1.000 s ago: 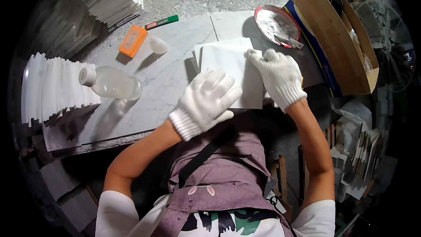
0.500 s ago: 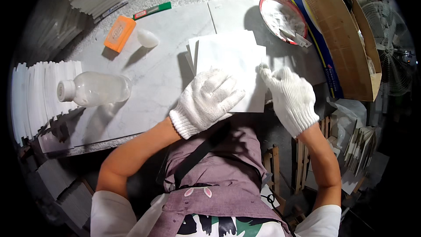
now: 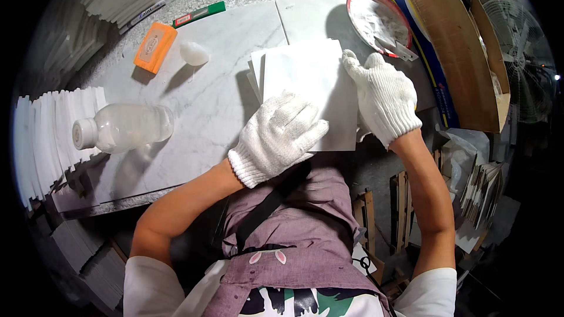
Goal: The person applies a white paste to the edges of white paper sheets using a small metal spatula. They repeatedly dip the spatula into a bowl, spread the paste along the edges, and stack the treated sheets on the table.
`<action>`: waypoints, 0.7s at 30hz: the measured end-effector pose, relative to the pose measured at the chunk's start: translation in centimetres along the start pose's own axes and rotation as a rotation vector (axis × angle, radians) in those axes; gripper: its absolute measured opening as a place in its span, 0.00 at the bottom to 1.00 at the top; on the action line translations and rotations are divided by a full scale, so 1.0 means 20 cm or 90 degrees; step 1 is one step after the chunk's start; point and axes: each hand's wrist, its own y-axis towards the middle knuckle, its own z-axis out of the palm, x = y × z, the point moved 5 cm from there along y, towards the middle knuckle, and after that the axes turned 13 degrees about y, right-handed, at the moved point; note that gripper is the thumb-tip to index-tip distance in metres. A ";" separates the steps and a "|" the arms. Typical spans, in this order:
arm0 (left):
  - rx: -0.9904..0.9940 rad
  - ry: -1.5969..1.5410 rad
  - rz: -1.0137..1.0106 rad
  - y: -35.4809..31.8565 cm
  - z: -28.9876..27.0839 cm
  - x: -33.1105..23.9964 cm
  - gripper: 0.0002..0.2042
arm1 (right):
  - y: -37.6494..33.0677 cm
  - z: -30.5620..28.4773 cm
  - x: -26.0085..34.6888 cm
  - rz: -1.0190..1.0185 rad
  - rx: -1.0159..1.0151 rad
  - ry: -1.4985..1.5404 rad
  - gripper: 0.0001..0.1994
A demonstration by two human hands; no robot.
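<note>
A small stack of flat white tiles [image 3: 299, 70] lies on the marble-patterned slab, its pieces slightly fanned. My left hand [image 3: 279, 135], in a white knit glove, rests on the near part of the top tile with its fingers stretched out. At the stack's right edge is my gloved right hand [image 3: 385, 97], its fingertips by the upper right side of the tile. Its other fingers curl under, and a bit of yellow shows at its outer side; what it holds is hidden.
On the left are a clear bottle [image 3: 132, 127] lying on its side, an orange box [image 3: 155, 47], a white lump [image 3: 194, 53], a green box [image 3: 200, 14] and stacked white tiles [image 3: 53, 135]. A red-rimmed bowl of white paste [image 3: 376, 20] with a scraper and a cardboard box [image 3: 461, 53] stand at right.
My right hand has moved away from me along the right edge of the stack, toward the bowl. My left hand stays on the top tile.
</note>
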 end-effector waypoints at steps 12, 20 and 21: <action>0.010 0.042 0.017 0.00 0.00 0.00 0.21 | -0.03 -0.02 -0.01 -0.027 -0.016 0.070 0.16; 0.012 0.020 0.025 0.00 0.02 -0.01 0.23 | -0.13 -0.03 0.03 -0.003 0.012 0.085 0.15; 0.006 0.029 0.028 0.01 0.00 -0.01 0.23 | -0.07 -0.03 0.02 -0.014 0.002 0.098 0.14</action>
